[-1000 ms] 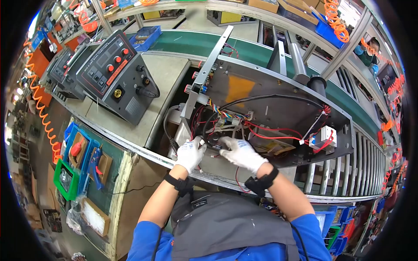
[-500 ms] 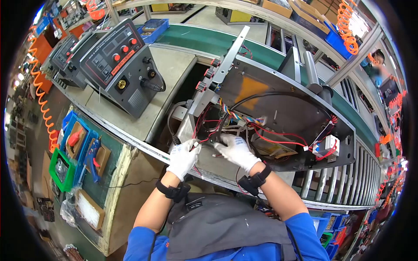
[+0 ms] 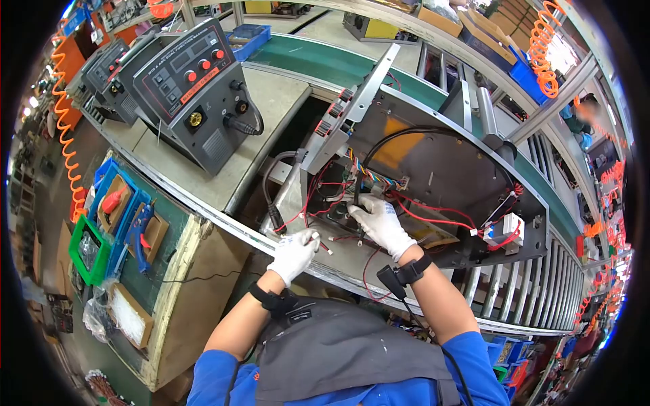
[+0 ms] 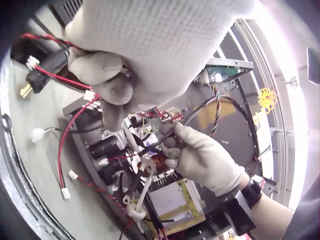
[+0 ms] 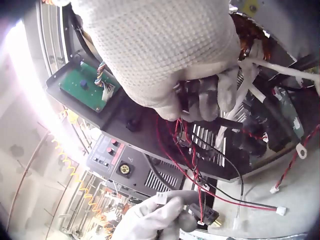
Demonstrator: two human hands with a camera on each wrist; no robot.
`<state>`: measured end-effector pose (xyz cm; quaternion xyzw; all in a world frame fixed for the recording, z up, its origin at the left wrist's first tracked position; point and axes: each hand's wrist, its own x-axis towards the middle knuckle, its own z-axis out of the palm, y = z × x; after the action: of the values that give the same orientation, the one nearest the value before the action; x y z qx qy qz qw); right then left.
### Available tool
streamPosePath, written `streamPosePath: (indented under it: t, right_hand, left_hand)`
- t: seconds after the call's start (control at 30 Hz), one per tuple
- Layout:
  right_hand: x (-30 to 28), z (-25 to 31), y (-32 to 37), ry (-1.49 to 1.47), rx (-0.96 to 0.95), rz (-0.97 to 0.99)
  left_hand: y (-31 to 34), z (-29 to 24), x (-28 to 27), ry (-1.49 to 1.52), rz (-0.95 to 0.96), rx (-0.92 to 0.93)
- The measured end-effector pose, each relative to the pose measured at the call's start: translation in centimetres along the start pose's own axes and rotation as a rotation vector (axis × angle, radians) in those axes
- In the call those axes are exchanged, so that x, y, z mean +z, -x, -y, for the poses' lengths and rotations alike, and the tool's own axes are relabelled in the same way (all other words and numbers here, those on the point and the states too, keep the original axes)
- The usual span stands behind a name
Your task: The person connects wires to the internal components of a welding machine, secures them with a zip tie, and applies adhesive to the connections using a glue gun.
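A small black plug (image 4: 39,79) on red leads is pinched in the left hand (image 3: 292,256), held just short of the open chassis (image 3: 460,169). Beyond that grip, wiring is gripped by the curled right hand (image 3: 382,227) (a black cable (image 3: 371,150), it looks like). Mid-wiring, probably; a seat for the plug would need finding. A tilted panel (image 3: 352,111) edge looms above; freer room is left toward the body.

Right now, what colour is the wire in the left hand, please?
Red; the wire shows best in the left wrist view.
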<state>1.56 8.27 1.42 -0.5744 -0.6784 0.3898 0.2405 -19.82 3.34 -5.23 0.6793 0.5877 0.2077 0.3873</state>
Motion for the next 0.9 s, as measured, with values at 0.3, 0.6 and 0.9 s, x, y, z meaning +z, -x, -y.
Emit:
streamPosePath:
  t: [0.3, 0.6, 0.9]
  right_hand:
    - [0.6, -0.1, 0.3, 0.229, 0.119, 0.2]
    - [1.1, 0.5, -1.5, -0.135, 0.13, -0.236]
    - [1.8, -1.4, -0.2, -0.037, -0.079, -0.137]
  left_hand:
    - [0.1, 1.1, 1.9, 0.011, 0.027, 0.018]
    - [-0.2, -0.4, 0.8, 0.039, 0.047, -0.011]
    - [-5.2, -4.7, 0.1, -0.059, -0.555, 0.369]
